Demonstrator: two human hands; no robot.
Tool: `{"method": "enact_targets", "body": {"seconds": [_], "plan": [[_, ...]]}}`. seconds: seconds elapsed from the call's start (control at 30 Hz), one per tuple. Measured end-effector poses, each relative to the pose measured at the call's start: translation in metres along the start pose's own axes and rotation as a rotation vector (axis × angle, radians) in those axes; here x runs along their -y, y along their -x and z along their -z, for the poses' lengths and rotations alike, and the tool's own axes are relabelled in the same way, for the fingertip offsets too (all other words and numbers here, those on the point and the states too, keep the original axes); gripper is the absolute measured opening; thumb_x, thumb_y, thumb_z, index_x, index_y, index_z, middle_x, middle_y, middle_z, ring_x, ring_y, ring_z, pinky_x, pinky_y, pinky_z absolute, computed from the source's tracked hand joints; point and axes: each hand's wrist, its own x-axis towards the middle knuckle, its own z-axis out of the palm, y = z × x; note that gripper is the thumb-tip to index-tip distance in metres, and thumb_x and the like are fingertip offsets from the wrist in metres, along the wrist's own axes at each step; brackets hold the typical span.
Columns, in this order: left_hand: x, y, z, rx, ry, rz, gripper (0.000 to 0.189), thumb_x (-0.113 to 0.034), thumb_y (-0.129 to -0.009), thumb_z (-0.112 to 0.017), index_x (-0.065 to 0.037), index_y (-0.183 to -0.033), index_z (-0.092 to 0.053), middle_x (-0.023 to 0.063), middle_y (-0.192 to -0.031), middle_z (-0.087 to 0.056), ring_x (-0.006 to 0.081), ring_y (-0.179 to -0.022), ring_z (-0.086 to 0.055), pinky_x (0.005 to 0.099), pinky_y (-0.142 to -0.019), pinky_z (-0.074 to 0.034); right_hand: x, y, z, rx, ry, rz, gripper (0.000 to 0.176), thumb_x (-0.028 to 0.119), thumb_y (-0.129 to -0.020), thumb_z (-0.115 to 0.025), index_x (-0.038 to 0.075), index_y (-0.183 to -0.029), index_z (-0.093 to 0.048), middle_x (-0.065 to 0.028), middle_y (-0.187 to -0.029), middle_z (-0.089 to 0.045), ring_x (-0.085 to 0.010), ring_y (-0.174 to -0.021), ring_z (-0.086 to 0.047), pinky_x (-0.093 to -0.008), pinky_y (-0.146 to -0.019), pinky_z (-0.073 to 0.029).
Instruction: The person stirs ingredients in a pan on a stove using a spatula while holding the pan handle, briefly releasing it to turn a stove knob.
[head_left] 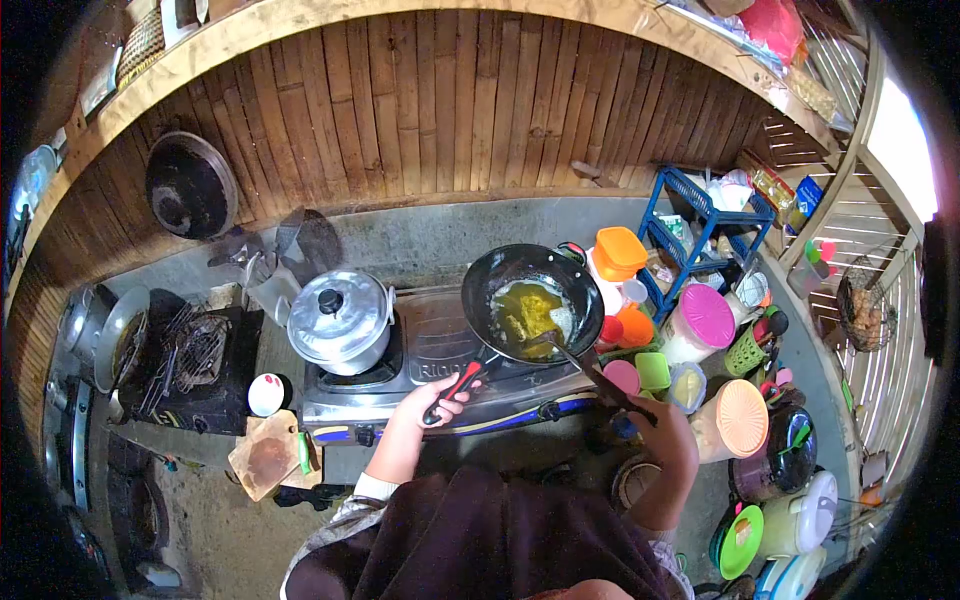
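wok [493,272]: centre frame, on stove [430,338]
left hand [440,398]: we clamp the wok's handle [463,379]
right hand [657,416]: we grip spatula [572,357], blade in wok
pot [338,318]: lidded, left of wok

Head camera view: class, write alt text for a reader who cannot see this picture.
A person's left hand grips the handle of a wok on a gas stove, while the right hand holds a spatula in the yellow food inside it. A lidded metal pot sits on the other burner.
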Motion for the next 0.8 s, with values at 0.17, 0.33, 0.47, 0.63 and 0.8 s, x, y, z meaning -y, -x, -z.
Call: {"method": "enact_targets", "body": {"seconds": [0.17, 0.33, 0.47, 0.63, 0.8], "plan": [[0.0, 0.0, 0.001, -0.011, 0.004, -0.003, 0.04, -0.031, -0.092, -0.041, -0.001, -0.12, -0.039, 0.0029, -0.074, -0.044, 0.0039, -0.046, -0.035, 0.0132, -0.031, -0.025, 0.0, 0.009, 0.009, -0.044, -0.011, -0.099, 0.028, 0.015, -0.076, -0.061, 0.009, -0.104, -0.061, -0.0227, -0.086, -0.059, -0.0377, -0.083, -0.058, -0.0404, -0.071, -0.045], [0.0, -0.001, 0.002, -0.003, -0.003, -0.001, 0.041, -0.031, -0.092, -0.041, -0.001, -0.121, -0.038, 0.0033, -0.075, -0.044, 0.0043, -0.046, -0.036, 0.0136, -0.031, -0.025, -0.014, 0.008, 0.004, 0.005, 0.021, -0.135, 0.027, 0.015, -0.076, -0.061, 0.01, -0.102, -0.062, -0.0204, -0.086, -0.061, -0.0364, -0.082, -0.059, -0.0391, -0.072, -0.046], [-0.001, -0.002, 0.006, 0.006, -0.005, -0.004, 0.042, -0.031, -0.093, -0.041, -0.001, -0.122, -0.037, 0.0034, -0.075, -0.044, 0.0044, -0.047, -0.035, 0.0138, -0.032, -0.026, -0.011, -0.002, -0.002, 0.043, 0.047, -0.102, 0.026, 0.016, -0.077, -0.061, 0.01, -0.102, -0.063, -0.0203, -0.087, -0.061, -0.0371, -0.083, -0.059, -0.0391, -0.072, -0.046], [-0.001, -0.002, 0.007, 0.028, -0.017, 0.0, 0.042, -0.032, -0.092, -0.041, -0.002, -0.122, -0.037, 0.0036, -0.076, -0.044, 0.0047, -0.047, -0.036, 0.0141, -0.032, -0.026, -0.022, -0.023, -0.032, 0.046, 0.001, -0.053, 0.03, 0.014, -0.077, -0.062, 0.007, -0.106, -0.061, -0.0196, -0.087, -0.063, -0.0252, -0.077, -0.062, -0.0327, -0.071, -0.046], [-0.002, -0.003, 0.008, 0.014, 0.005, 0.014, 0.042, -0.032, -0.092, -0.041, -0.002, -0.121, -0.038, 0.0033, -0.075, -0.044, 0.0043, -0.046, -0.035, 0.0139, -0.031, -0.026, -0.036, -0.045, -0.063, 0.006, -0.058, 0.03, 0.032, 0.014, -0.078, -0.062, 0.006, -0.108, -0.059, -0.0202, -0.091, -0.062, -0.028, -0.081, -0.062, -0.0332, -0.074, -0.046]]}}
